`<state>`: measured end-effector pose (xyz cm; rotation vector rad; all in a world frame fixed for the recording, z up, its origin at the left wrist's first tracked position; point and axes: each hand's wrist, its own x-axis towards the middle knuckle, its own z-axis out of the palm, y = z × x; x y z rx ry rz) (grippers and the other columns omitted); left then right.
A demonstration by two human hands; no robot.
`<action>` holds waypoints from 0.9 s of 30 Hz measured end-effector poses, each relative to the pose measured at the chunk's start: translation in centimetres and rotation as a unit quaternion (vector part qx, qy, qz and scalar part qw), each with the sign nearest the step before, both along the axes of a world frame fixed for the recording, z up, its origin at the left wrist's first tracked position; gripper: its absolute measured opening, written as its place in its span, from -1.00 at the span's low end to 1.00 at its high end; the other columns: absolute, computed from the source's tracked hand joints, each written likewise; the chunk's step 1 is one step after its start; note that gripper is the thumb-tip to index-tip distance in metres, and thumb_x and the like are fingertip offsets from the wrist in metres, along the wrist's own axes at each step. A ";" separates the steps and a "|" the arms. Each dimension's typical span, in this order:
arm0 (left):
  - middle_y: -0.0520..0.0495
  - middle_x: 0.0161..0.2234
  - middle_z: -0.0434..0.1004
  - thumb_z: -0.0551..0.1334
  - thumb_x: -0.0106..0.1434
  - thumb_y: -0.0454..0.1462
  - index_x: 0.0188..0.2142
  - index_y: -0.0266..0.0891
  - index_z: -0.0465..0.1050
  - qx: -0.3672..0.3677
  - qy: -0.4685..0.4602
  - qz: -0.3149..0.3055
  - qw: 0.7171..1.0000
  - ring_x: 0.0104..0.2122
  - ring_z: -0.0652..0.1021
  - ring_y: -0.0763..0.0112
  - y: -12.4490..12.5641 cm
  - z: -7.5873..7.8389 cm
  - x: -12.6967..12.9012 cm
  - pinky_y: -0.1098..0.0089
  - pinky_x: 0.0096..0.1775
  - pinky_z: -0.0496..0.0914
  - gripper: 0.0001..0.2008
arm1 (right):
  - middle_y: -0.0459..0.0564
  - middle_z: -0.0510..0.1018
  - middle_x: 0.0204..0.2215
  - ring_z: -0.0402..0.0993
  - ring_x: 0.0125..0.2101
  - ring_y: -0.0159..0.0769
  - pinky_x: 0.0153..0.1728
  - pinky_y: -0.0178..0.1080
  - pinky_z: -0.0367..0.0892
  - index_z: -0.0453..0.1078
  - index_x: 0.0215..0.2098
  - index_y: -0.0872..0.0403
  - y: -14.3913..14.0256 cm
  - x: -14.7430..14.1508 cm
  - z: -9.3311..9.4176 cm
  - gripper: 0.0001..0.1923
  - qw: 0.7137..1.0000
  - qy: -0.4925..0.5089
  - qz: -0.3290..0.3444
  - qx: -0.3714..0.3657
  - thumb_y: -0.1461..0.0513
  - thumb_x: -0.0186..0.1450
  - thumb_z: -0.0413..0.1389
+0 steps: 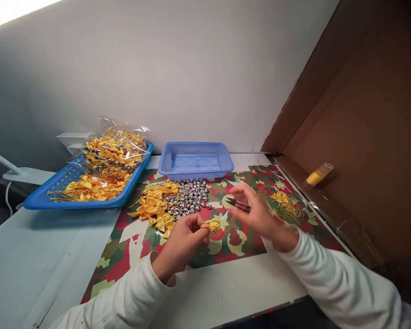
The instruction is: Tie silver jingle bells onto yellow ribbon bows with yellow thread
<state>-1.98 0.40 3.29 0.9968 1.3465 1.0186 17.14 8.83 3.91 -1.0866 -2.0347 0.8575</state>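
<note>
The left hand [183, 237] pinches a yellow bow [210, 225]; the right hand [256, 212], fingers spread and blurred, hovers by the snips [238, 204] — loose bows [154, 205] and bells [188, 198] remain, many finished in the tray [41, 201].

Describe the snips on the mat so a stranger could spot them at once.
Start at the empty blue basket against the wall. Come toward the camera over the red and green mat to the blurred right hand. The snips lie just under its fingers: thin, dark, pointed, unlike the round silver bells and yellow bows.
</note>
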 end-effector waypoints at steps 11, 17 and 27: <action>0.14 -0.68 0.21 0.20 -0.02 -0.23 -0.63 -0.20 0.20 0.082 0.119 0.044 0.988 -0.65 0.24 0.57 0.2 -0.2 -0.6 0.54 -0.61 0.13 -0.81 | -0.29 0.02 -0.73 -0.13 -0.69 -0.56 -0.66 -0.39 -0.19 0.26 -0.53 0.10 -4.2 -2.2 -1.1 -0.74 0.963 0.054 0.119 -0.237 0.14 0.18 0.17; 0.13 -0.68 0.26 0.20 0.00 -0.24 -0.62 -0.19 0.17 0.039 0.078 -0.003 0.996 -0.64 0.30 0.53 0.0 -0.7 -0.2 0.51 -0.59 0.20 -0.81 | -0.30 -0.04 -0.74 -0.16 -0.68 -0.55 -0.66 -0.38 -0.17 0.43 -0.44 0.12 -4.7 -2.8 -1.7 -0.80 0.971 0.117 0.018 -0.209 0.14 0.08 0.23; 0.04 -0.59 0.39 0.29 0.07 -0.14 -0.54 -0.25 0.34 0.093 0.065 -0.009 0.993 -0.59 0.36 0.49 -0.5 -0.8 0.4 0.50 -0.54 0.25 -0.75 | -0.28 -0.04 -0.73 -0.15 -0.67 -0.53 -0.65 -0.37 -0.18 0.50 -0.43 0.12 -5.3 -2.8 -2.3 -0.83 0.981 0.118 -0.025 -0.154 0.16 0.08 0.26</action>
